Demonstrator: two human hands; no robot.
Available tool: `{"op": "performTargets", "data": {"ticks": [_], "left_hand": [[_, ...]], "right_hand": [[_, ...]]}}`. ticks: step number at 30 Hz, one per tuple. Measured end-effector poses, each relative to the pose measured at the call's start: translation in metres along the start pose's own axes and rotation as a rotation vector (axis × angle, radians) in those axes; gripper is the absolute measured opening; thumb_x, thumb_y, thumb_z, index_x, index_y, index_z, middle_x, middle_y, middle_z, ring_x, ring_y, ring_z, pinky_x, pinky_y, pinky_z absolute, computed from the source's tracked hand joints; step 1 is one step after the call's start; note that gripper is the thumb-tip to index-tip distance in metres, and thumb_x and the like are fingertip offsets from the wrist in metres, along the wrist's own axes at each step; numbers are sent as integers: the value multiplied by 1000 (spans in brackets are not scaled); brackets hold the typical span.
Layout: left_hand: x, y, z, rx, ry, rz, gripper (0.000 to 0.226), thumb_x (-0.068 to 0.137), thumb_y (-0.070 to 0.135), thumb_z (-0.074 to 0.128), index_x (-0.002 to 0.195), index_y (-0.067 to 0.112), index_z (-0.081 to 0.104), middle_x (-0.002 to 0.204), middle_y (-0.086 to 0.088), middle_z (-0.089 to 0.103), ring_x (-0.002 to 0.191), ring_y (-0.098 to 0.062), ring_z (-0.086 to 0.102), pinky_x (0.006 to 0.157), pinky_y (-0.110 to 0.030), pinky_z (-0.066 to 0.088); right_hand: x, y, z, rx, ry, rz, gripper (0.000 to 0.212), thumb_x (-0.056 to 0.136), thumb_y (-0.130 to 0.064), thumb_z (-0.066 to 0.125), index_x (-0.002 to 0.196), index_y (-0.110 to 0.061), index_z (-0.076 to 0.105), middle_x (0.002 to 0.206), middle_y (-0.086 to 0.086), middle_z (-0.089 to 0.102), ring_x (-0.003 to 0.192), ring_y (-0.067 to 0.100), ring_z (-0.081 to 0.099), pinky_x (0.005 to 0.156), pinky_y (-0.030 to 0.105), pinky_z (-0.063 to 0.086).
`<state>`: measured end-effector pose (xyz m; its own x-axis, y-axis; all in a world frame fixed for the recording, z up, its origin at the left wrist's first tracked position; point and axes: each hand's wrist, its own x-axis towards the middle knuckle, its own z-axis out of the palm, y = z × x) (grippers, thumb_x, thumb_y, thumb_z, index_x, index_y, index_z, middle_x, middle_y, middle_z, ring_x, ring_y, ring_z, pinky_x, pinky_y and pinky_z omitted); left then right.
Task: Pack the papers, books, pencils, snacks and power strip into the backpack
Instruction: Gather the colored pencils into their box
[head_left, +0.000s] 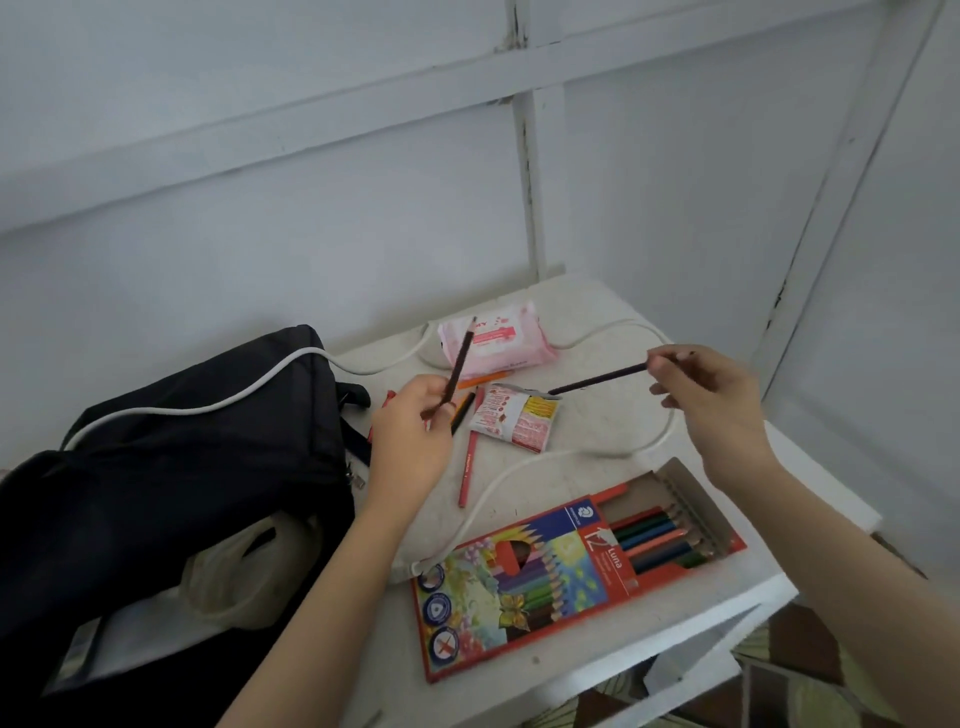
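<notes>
My left hand (413, 436) holds a dark brown pencil (460, 364) that points up and away. Over the table's right half, my right hand (706, 395) pinches a dark purple pencil (597, 382) by its end. The open pencil box (524, 587) lies at the front of the white table (810, 483), with several coloured pencils in its tray. Loose pencils, among them a red one (467, 467), lie between my hands. A small snack packet (519, 421) and a pink packet (493, 340) sit further back. The black backpack (171, 457) stands open at the left, with white items inside. A white power cord (498, 488) runs across the table and over the backpack.
Pale panelled walls close in behind and to the right of the table. The table's front and right edges drop off to a patterned floor (810, 686). The cord loops around the snack packets.
</notes>
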<state>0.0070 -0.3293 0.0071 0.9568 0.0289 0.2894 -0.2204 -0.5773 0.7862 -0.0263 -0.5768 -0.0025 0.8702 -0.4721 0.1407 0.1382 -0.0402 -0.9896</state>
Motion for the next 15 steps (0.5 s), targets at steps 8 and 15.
{"op": "performTargets", "data": {"ticks": [8,15], "left_hand": [[-25,29,18,-361,41,0,19,88,-1,58,98,15,62,95,2,70,91,-3,66,78,-13,51],[-46,45,36,-472,-74,29,21,86,-5,57,94,14,61,94,-1,71,89,-5,67,77,-18,52]], "right_hand": [[-41,-6,-35,76,304,62,22,90,-14,60,111,-19,55,79,-2,68,69,11,62,68,23,50],[-54,14,-73,-305,307,-44,26,90,-18,60,110,-24,44,77,6,64,70,19,58,60,27,42]]}}
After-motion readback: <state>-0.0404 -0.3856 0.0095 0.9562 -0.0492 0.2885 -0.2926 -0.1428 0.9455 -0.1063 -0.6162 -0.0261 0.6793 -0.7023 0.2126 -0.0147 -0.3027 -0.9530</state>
